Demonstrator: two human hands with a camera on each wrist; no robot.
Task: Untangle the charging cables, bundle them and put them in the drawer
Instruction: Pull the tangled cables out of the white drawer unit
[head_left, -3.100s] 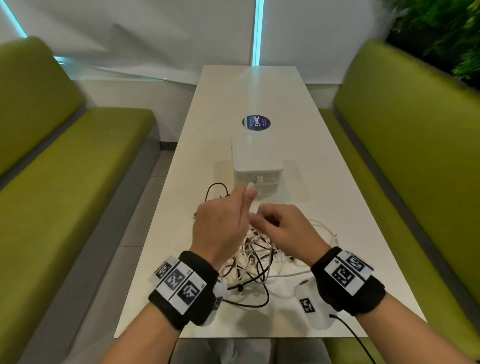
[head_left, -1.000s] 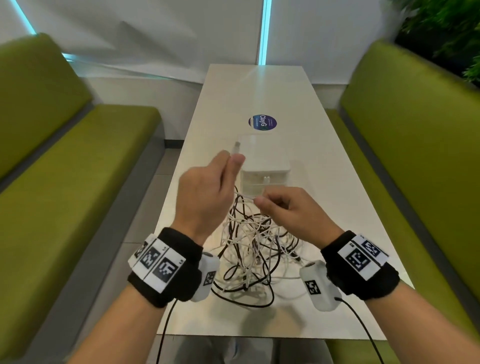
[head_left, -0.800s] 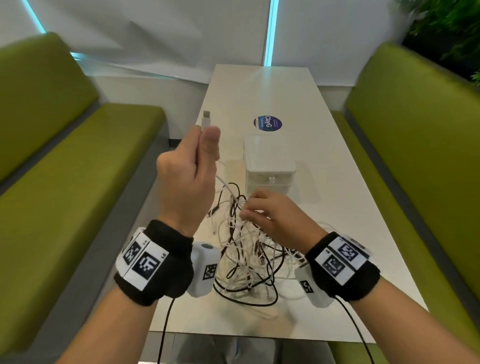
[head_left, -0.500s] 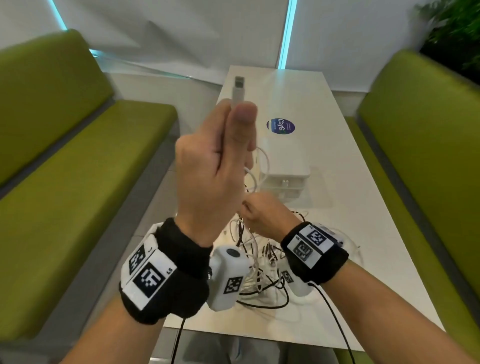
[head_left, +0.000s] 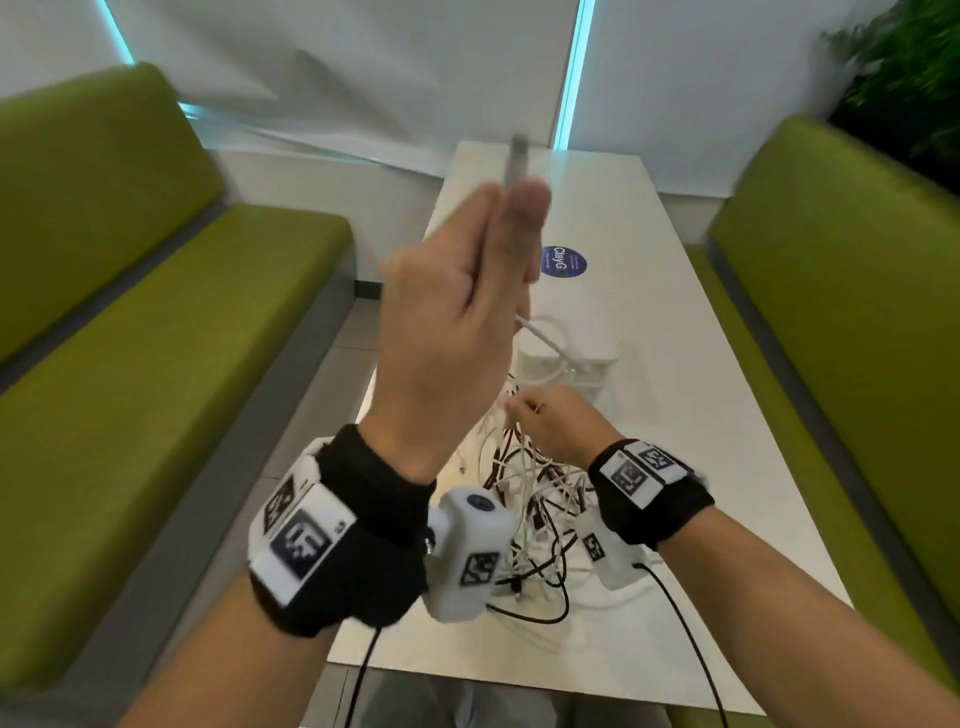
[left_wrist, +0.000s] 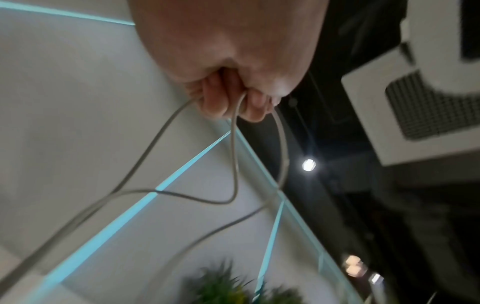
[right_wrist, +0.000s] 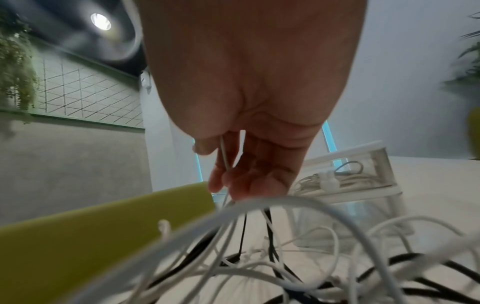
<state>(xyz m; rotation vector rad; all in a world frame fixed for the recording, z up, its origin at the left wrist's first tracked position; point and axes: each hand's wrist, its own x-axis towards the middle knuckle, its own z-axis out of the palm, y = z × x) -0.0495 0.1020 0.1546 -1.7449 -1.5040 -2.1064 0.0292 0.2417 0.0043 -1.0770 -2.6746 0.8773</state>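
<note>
While the left hand (head_left: 447, 317) is raised above the table (head_left: 701, 431), its curled fingers grip a white cable (left_wrist: 161, 135) whose plug (head_left: 518, 156) sticks up past the thumb. The right hand (head_left: 558, 423) pinches a thin strand over the cable tangle (head_left: 535, 499), just in front of the white drawer box (right_wrist: 363, 176) on the table.

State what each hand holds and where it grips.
Left hand pinches a white charging cable just below its plug. Right hand pinches a thin white strand above the tangle.
</note>
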